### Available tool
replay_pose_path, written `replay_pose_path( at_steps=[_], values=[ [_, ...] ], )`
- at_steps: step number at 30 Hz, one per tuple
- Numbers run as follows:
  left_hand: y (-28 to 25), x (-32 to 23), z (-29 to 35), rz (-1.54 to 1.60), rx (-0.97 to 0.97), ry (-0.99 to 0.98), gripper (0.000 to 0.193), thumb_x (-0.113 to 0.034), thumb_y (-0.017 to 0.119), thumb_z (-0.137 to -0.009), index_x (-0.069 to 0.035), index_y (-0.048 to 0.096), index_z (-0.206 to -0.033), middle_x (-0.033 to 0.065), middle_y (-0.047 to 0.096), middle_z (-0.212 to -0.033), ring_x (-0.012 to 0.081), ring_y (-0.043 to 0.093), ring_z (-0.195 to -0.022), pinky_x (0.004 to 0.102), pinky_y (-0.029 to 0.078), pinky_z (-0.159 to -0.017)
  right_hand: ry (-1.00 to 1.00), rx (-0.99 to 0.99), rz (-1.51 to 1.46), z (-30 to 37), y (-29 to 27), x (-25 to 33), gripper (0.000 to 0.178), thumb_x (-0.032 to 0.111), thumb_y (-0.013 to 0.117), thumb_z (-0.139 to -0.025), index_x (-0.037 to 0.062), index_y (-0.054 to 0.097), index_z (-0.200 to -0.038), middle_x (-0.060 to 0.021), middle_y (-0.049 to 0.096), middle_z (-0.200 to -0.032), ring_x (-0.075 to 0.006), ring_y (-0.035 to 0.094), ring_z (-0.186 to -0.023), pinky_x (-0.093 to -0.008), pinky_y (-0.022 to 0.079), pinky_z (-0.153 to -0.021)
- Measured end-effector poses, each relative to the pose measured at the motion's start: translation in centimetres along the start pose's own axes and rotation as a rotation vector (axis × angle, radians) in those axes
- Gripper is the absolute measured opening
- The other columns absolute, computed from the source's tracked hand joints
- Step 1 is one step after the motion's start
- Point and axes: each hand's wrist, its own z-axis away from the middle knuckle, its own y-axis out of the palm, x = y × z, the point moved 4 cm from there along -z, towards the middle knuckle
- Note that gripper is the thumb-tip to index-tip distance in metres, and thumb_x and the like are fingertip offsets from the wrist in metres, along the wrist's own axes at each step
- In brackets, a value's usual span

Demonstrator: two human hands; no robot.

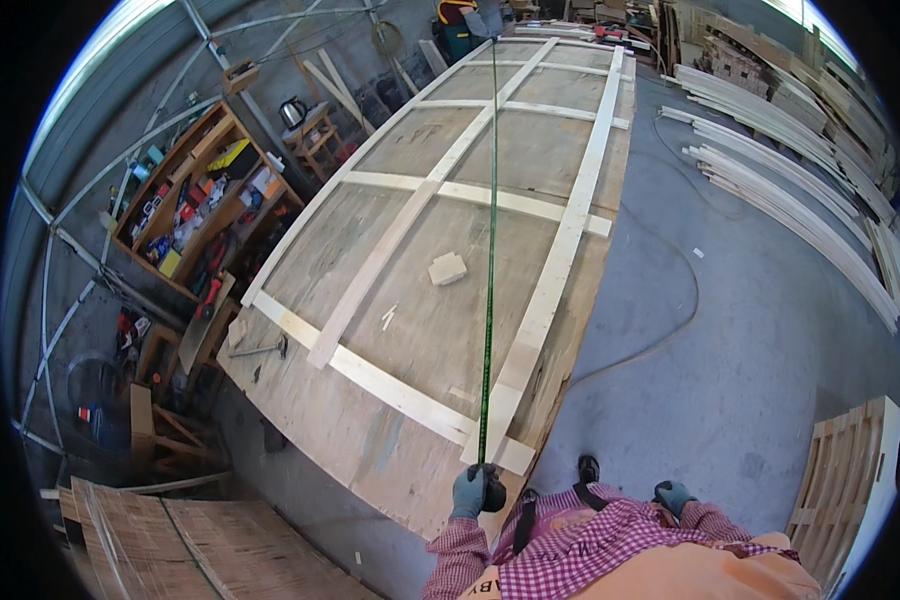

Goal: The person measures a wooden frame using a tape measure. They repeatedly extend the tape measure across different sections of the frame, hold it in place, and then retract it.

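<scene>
My left hand (468, 494), in a grey-blue glove, grips the dark case of a tape measure (492, 494) at the near right corner of a wooden slat frame (560, 255). Its green blade (490, 250) is drawn out taut, slanting across the frame to the far left corner. There a co-worker's gloved hand (488, 36) is close to the blade's end. Also gloved, my right hand (676, 496) hangs by my right side with its fingers curled; what it holds, if anything, is hidden. The pale slats lie crossed on large plywood sheets (370, 440).
A hammer (260, 348), a small wood block (448, 268) and thin scraps (389, 316) lie on the plywood. To the left stands a cluttered shelf (195, 190). Long timber strips (790, 190) are stacked at right. A hose (670, 335) crosses the floor. Stacked boards (150, 545) occupy the lower left.
</scene>
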Motion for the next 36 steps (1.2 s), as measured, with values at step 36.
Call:
replay_pose_path(
  at_steps=[36],
  values=[
    [-2.1, 4.0, 0.3, 0.356, 0.104, -0.308, 0.028, -0.006, 0.048, -0.094, 0.004, 0.055, -0.119, 0.0118, 0.067, -0.091, 0.0174, 0.066, -0.082, 0.0284, 0.054, -0.075, -0.212, 0.205, 0.136, -1.6, 17.2, 15.8, 0.032, 0.017, 0.057, -0.089, 0.0045, 0.057, -0.119, -0.0157, 0.065, -0.111, -0.0263, 0.062, -0.102, -0.0349, 0.047, -0.09]
  ],
)
